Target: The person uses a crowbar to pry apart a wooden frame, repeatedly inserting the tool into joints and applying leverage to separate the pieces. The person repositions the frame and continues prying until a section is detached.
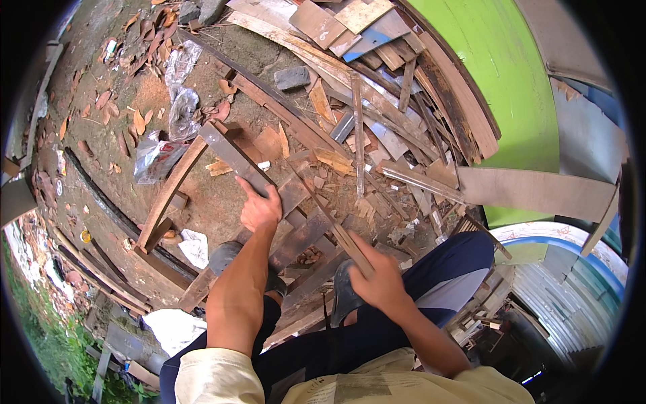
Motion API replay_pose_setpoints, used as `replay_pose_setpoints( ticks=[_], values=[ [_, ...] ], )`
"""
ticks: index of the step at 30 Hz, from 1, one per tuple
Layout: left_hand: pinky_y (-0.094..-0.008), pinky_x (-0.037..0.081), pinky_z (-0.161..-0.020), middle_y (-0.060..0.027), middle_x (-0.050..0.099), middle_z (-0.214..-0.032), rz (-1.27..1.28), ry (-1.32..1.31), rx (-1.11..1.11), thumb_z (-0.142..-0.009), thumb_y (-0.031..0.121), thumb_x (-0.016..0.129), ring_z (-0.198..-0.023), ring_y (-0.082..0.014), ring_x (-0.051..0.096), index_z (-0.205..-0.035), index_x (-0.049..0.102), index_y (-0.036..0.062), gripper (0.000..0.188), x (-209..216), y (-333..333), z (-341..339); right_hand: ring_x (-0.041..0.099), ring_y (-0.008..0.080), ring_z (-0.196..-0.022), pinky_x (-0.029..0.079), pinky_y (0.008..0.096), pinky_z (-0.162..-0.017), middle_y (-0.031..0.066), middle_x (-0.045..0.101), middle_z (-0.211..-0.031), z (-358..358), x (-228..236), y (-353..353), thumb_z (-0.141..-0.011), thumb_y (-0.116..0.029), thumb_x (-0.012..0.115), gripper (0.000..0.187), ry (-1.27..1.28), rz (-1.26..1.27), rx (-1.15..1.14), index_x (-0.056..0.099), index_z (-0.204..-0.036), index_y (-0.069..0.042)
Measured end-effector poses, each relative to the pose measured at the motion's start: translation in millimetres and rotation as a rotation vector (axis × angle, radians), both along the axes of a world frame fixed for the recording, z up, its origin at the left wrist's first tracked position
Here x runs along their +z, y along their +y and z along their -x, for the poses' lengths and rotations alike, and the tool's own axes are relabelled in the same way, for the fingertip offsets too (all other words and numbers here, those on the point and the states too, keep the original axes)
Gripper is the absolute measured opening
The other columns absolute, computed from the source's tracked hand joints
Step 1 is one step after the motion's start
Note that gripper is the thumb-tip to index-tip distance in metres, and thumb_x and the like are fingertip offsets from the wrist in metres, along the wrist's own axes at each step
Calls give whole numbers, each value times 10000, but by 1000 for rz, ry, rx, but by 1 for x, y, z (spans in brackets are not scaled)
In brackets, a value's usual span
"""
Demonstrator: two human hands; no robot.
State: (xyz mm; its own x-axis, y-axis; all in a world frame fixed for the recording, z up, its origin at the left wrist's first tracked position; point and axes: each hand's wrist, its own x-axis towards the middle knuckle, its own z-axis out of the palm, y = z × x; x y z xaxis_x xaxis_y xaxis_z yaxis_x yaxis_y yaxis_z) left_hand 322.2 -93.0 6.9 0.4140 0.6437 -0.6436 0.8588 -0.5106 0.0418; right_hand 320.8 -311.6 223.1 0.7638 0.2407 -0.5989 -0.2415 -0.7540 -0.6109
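My left hand (261, 207) grips the near end of a flat wooden board (235, 160), index finger laid along it. The board's far end rests on a curved wooden piece (173, 188). My right hand (380, 276) is closed round the wooden handle of what looks like a machete (351, 248). Its narrow dark blade, seen nearly edge-on, points up and left, close to the board. Below the blade, between my feet, sit stacked wooden planks (303, 239). I cannot tell whether the blade touches the wood.
Scrap planks (377, 40) pile up at the far right beside a green panel (478, 74). A grey stone (291, 79) and wood chips lie on the dirt ground. Plastic bags (158, 158) and dry leaves are at the left. A long bent board (538, 192) juts in at right.
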Motion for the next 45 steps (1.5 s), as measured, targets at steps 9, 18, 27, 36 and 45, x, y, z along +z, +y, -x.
replay_pose_setpoints(
  ticks=[9, 18, 27, 36, 45],
  values=[
    [-519, 569, -821, -260, 752, -914, 61, -10, 21, -945, 514, 490, -846, -433, 742, -1672, 33, 76, 963, 3, 7, 7, 772, 335, -888, 575, 357, -812, 251, 753, -987, 6, 1, 1, -850, -42, 608, 600, 23, -47, -43, 583, -1448, -6],
    [-509, 581, -812, -232, 760, -914, 126, -15, 20, -947, 512, 494, -853, -415, 750, -1677, 23, 98, 962, 13, -4, -12, 732, 290, -775, 556, 378, -751, 252, 726, -927, -53, -136, 52, -881, -99, 632, 570, -71, -162, -66, 583, -1444, -19],
    [-486, 581, -807, -235, 760, -910, 108, -5, 35, -956, 510, 487, -843, -395, 755, -1672, 33, 61, 959, 13, 5, 2, 784, 270, -934, 579, 330, -804, 245, 754, -1102, 28, 39, -34, -831, 24, 592, 600, -114, -57, 107, 563, -1429, 70],
    [-502, 574, -828, -238, 760, -912, 60, -14, 18, -951, 516, 496, -853, -412, 750, -1675, 28, 80, 966, 6, 5, 7, 756, 382, -837, 572, 411, -732, 289, 722, -929, -11, -69, 26, -873, -92, 616, 569, -67, -115, 15, 578, -1436, -15],
    [-506, 576, -840, -246, 761, -933, 111, -26, 26, -944, 528, 500, -860, -419, 749, -1678, 27, 100, 972, 9, -3, -3, 775, 267, -928, 568, 345, -817, 255, 754, -1056, -8, -59, 9, -859, -62, 635, 595, -70, -102, -46, 576, -1448, 0]
  ],
)
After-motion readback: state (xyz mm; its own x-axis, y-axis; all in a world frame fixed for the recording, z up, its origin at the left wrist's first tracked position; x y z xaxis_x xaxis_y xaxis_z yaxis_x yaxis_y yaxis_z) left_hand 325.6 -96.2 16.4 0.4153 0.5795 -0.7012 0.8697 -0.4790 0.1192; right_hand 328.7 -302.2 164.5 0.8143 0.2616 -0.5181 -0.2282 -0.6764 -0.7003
